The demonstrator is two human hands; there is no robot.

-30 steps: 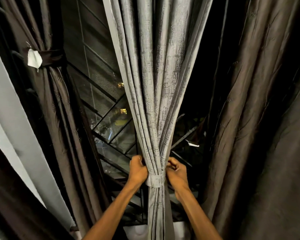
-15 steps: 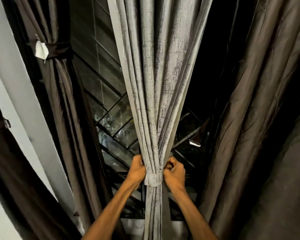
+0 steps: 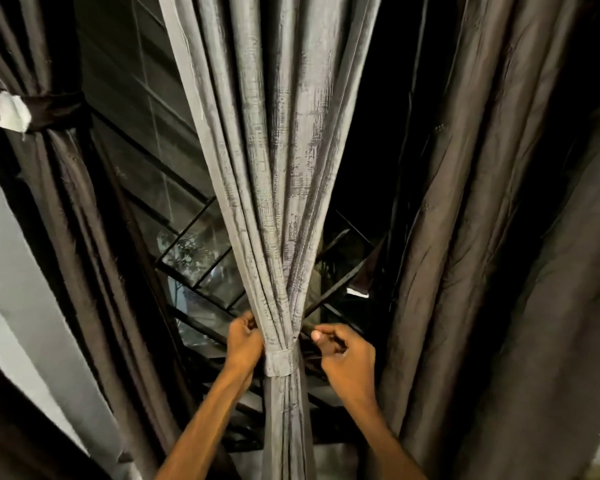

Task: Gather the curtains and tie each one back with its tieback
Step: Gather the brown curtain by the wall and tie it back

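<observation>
Right hand (image 3: pixel 347 355) pulled off grey curtain (image 3: pixel 274 168), left hand (image 3: pixel 245 341) gripping

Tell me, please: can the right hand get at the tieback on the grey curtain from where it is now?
Probably yes. The right hand hangs just beside the tieback with only open air between them; its fingers are curled, holding nothing visible. The left hand is on the grey curtain's other side.

Dark window grille (image 3: pixel 201 233) behind; foliage (image 3: pixel 184 251) beyond glass; white wall (image 3: pixel 11 258) left.
</observation>
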